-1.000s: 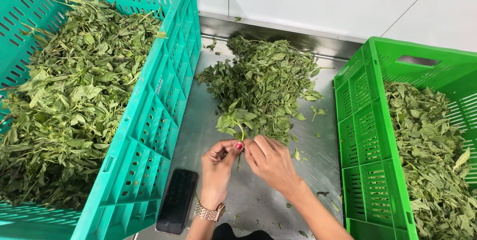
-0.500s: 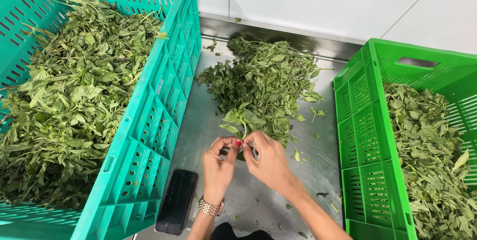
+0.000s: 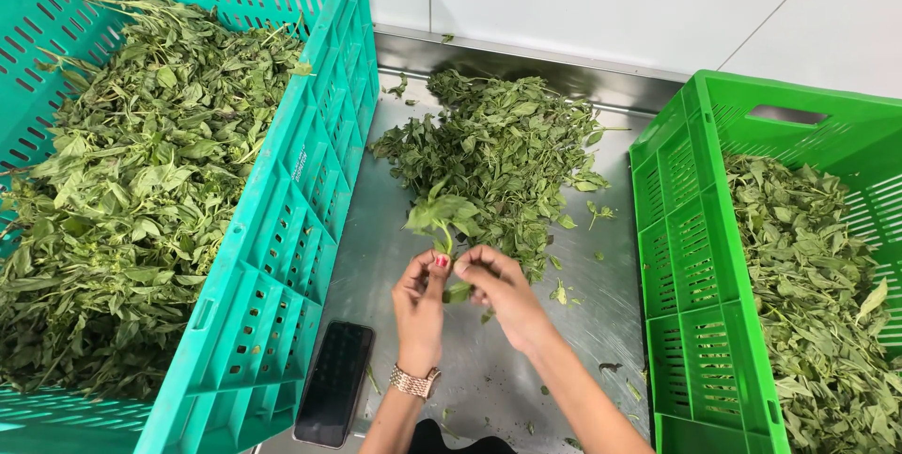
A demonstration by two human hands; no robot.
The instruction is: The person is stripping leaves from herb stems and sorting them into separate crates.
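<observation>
On the steel counter between the 2 crates, both hands are working 1 herb sprig (image 3: 440, 217). The left hand (image 3: 420, 296) is pinched shut on the stem just under the leafy top, thumb and fingers closed tight around it. The right hand (image 3: 496, 287) is also closed, fingertips nipping a leaf (image 3: 458, 293) low on the same stem, so the 2 hands are practically touching.

What's changed: 1 second ago the hands were down at the near edge of the loose pile (image 3: 498, 148) with the sprig barely free of it, and now it's lifted clear and held upright in front of the pile, with the right fingers shifted onto that lower leaf. To me that reads as leaf stripping under way on this stem.

The teal crate (image 3: 282, 228) on the left is heaped with stemmy herbs, the green crate (image 3: 686, 257) on the right holds looser leaves (looks like picked stuff). A black phone (image 3: 334, 382) lies by the left wrist.
</observation>
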